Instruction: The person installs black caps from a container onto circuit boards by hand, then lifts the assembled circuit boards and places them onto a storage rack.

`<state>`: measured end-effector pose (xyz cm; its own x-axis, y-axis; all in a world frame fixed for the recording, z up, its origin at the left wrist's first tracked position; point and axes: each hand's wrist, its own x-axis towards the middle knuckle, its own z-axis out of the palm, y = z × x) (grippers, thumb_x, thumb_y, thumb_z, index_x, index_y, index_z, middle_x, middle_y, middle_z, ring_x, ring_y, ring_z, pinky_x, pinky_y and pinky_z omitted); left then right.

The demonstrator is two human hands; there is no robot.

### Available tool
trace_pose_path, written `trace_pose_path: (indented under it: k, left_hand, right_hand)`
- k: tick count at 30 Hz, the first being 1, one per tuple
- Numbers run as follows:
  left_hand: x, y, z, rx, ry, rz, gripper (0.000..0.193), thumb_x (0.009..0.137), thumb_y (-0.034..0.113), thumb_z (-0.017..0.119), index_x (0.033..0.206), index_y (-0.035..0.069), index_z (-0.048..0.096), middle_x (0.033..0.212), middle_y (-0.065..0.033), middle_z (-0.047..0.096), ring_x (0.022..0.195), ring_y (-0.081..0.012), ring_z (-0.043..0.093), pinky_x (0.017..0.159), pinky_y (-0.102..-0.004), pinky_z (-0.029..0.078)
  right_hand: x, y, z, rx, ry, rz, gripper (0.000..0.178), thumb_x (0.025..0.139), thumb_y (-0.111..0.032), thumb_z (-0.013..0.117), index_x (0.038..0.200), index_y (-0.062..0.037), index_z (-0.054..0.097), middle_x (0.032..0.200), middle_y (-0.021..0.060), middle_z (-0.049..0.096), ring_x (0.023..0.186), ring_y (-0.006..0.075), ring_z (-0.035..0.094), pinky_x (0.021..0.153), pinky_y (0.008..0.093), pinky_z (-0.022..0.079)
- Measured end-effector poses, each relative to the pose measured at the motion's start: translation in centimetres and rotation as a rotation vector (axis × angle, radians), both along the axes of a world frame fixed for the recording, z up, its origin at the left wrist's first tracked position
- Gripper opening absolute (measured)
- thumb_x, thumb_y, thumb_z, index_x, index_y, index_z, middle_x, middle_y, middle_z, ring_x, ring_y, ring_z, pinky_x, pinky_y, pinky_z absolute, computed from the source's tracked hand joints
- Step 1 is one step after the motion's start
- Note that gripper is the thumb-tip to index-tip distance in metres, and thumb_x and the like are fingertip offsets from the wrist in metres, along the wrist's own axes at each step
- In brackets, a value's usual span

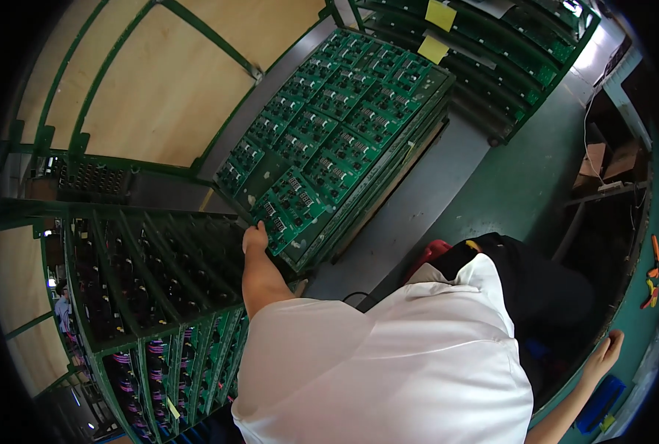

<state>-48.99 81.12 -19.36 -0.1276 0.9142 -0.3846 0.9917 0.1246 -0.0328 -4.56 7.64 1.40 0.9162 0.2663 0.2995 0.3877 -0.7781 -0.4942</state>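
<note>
My left hand (256, 238) grips the near corner of a green circuit board panel (292, 207), its fingers partly hidden at the board's edge. The panel lies askew at the near end of a tray (318, 240) holding several similar boards (337, 100) in rows. A bare part of the tray shows beside the held panel. Far off to the right, my right hand (604, 357) is at the edge of the green workbench (633, 325). Its fingers are loosely bent and nothing shows in them.
Left of the tray stands a green rack (152, 274) filled with boards and wired parts. Another rack (485, 59) with yellow notes is at the far right. Orange-handled pliers (656, 248), a red-and-yellow tool (649, 294) and a blue bin (602, 403) are on the workbench.
</note>
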Motion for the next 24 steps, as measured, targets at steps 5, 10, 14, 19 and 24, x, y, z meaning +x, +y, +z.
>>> trace_pose_path:
  k: [5,10,14,19,24]
  left_hand:
    - [-1.4,2.0,-2.5,-0.041,0.07,0.054,0.052,0.093,0.047,0.033,0.109,0.005,0.06,0.111,-0.0172,0.059,0.098,-0.0352,0.058,0.078,-0.0469,0.048]
    - [-0.8,3.6,-3.8,-0.026,0.06,0.125,0.053,0.093,0.047,0.035,0.103,0.003,0.063,0.108,-0.0171,0.061,0.097,-0.0348,0.059,0.077,-0.046,0.049]
    - [-1.1,4.5,-5.8,-0.064,0.036,0.154,0.054,0.092,0.049,0.036,0.105,0.004,0.063,0.11,-0.0162,0.061,0.1,-0.0341,0.059,0.078,-0.0453,0.049]
    - [-0.7,4.8,-7.1,-0.107,0.0,0.32,0.059,0.091,0.052,0.033,0.11,0.004,0.061,0.114,-0.0167,0.059,0.104,-0.0326,0.057,0.08,-0.0453,0.048]
    - [-0.5,5.2,-8.4,-0.09,-0.031,0.349,0.061,0.092,0.053,0.03,0.111,0.004,0.06,0.114,-0.0173,0.059,0.102,-0.0338,0.058,0.08,-0.0472,0.048]
  right_hand:
    - [0.7,3.0,1.8,-0.046,-0.052,0.067,0.012,0.084,0.004,0.038,0.093,0.0016,0.046,0.082,0.0066,0.042,0.076,0.0147,0.041,0.072,0.0231,0.037]
    - [0.1,4.3,2.8,-0.031,-0.072,0.051,0.014,0.084,0.005,0.039,0.095,0.0018,0.047,0.083,0.005,0.043,0.077,0.0133,0.041,0.073,0.0224,0.036]
    - [-0.6,3.7,3.2,-0.067,-0.053,0.04,0.014,0.085,0.005,0.04,0.096,0.0017,0.047,0.084,0.0051,0.044,0.077,0.0132,0.041,0.074,0.022,0.036]
    - [-1.1,2.8,3.5,-0.127,-0.004,0.01,0.012,0.087,0.003,0.04,0.097,0.0017,0.047,0.086,0.0042,0.044,0.08,0.0119,0.042,0.077,0.0211,0.035]
    - [-0.6,1.2,2.2,-0.057,-0.026,0.023,0.011,0.087,0.003,0.041,0.097,0.0019,0.047,0.087,0.0045,0.045,0.081,0.0122,0.043,0.077,0.0214,0.036]
